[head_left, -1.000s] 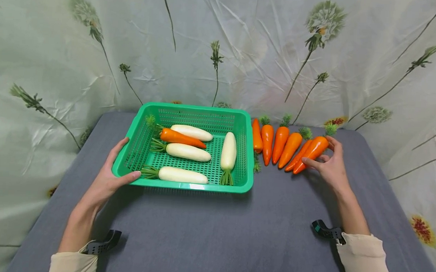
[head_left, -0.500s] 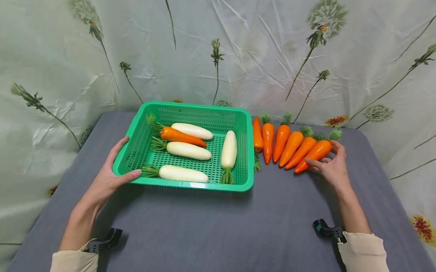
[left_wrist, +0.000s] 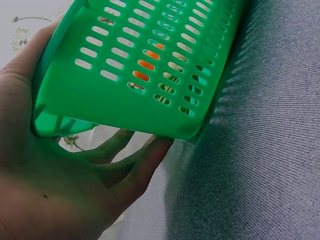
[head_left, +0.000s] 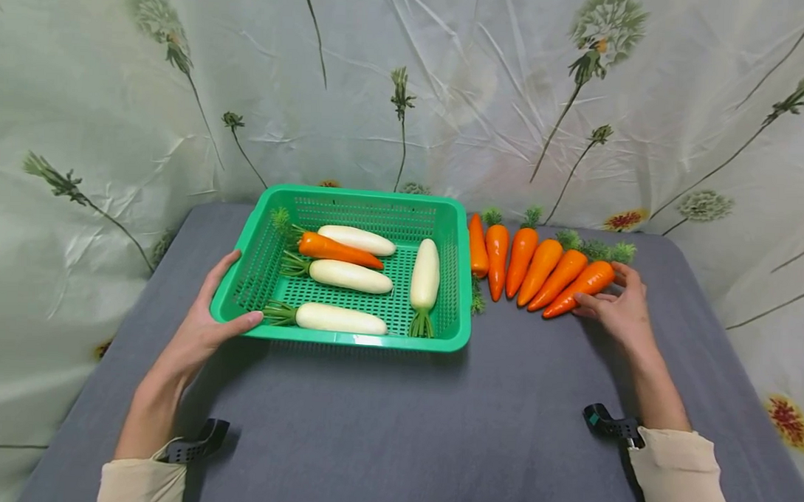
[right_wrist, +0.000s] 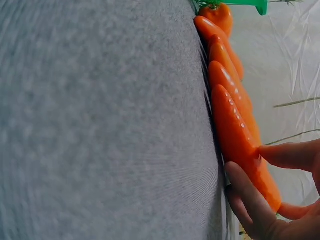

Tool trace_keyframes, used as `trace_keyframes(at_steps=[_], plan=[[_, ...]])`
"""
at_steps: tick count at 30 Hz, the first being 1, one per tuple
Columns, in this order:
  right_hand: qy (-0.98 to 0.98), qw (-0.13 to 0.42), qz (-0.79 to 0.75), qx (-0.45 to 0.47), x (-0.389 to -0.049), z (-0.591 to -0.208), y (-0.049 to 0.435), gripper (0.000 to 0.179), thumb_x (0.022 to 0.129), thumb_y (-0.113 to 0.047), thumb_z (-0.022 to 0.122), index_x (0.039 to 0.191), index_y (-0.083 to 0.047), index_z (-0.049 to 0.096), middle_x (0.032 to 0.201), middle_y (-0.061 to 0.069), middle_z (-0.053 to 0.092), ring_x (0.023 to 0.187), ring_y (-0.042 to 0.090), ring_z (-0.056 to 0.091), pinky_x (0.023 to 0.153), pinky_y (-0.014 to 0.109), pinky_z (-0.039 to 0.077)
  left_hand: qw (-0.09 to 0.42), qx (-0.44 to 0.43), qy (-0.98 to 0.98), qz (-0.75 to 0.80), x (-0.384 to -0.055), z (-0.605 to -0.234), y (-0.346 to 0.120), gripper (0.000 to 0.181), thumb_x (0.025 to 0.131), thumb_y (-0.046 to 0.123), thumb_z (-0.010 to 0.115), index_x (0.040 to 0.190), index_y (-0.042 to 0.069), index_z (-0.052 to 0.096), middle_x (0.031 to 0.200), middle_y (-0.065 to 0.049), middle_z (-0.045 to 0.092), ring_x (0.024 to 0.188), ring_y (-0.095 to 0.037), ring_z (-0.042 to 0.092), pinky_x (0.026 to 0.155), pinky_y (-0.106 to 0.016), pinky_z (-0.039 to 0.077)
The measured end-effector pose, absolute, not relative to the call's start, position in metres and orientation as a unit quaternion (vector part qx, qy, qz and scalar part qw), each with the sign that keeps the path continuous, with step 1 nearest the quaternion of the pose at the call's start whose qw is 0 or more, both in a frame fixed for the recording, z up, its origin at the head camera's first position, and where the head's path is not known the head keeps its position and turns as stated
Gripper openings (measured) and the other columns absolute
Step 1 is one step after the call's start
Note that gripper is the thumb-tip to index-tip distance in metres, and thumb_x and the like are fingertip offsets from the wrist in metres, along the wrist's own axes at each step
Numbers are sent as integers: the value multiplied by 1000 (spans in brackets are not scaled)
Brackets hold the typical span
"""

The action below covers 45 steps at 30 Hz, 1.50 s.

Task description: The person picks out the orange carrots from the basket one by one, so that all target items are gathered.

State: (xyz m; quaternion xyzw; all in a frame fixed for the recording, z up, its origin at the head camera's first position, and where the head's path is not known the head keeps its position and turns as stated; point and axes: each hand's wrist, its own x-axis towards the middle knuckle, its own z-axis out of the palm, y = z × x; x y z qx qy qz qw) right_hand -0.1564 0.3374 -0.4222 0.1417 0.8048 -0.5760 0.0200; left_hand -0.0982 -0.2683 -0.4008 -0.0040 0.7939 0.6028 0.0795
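My left hand (head_left: 200, 332) grips the left side of a green plastic basket (head_left: 346, 339), thumb over the front rim and fingers along the outer wall. Inside lie several white radishes (head_left: 351, 276) with green stems and one orange carrot (head_left: 338, 249). On the cloth right of the basket, several carrots (head_left: 541, 272) form a fanned row, leafy tops toward the back. My right hand (head_left: 622, 310) holds the rightmost carrot (head_left: 579, 290) near its thick end. In the right wrist view, thumb and fingers (right_wrist: 250, 197) sit on both sides of that carrot (right_wrist: 232, 125).
A grey cloth (head_left: 396, 428) covers the table, with bare cloth in front of the basket. Behind and along the sides hangs a pale curtain (head_left: 474, 98) printed with dandelions. A black strap (head_left: 199, 443) is on each wrist.
The rightmost carrot, earlier overlapping its neighbour, has been laid down beside it by my right hand, which moved slightly right. The neighbouring carrot shows fully now. My left hand stays on the basket.
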Motion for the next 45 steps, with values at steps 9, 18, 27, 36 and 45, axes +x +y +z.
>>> trace_keyframes(at_steps=[9,18,27,36,45], plan=[[831,24,-536,147,-155,-425,342,91,99,-10,69,163,6,7,153,26,11,71,-10,63,68,23,61,83,-4,792,604,-98,-400,-268,100,97,11,72,165,47,8,168,-24,16,131,-9,42,91,-9,44],[853,5,-503,135,-151,-423,344,85,99,-15,70,161,8,16,146,22,25,72,-14,61,69,21,60,78,1,787,612,-98,-399,-267,101,96,9,72,166,45,9,168,-25,15,131,-8,43,92,-8,44],[863,-31,-488,128,-151,-420,346,76,98,-11,71,158,8,27,134,14,41,72,-14,60,66,18,58,80,-1,787,612,-98,-399,-268,101,96,9,72,166,45,9,168,-25,15,130,-8,43,92,-9,45],[864,-36,-489,115,-153,-414,343,70,100,-9,67,158,5,30,133,8,43,77,-16,60,70,18,58,79,0,785,615,-98,-398,-267,101,96,9,72,166,45,8,167,-26,16,128,-7,44,91,-9,46],[876,-28,-473,89,-152,-404,336,70,100,-20,70,157,1,36,141,14,44,79,-17,62,70,19,56,78,-2,790,608,-98,-398,-268,101,96,10,72,166,45,8,167,-25,17,127,-6,45,91,-9,45]])
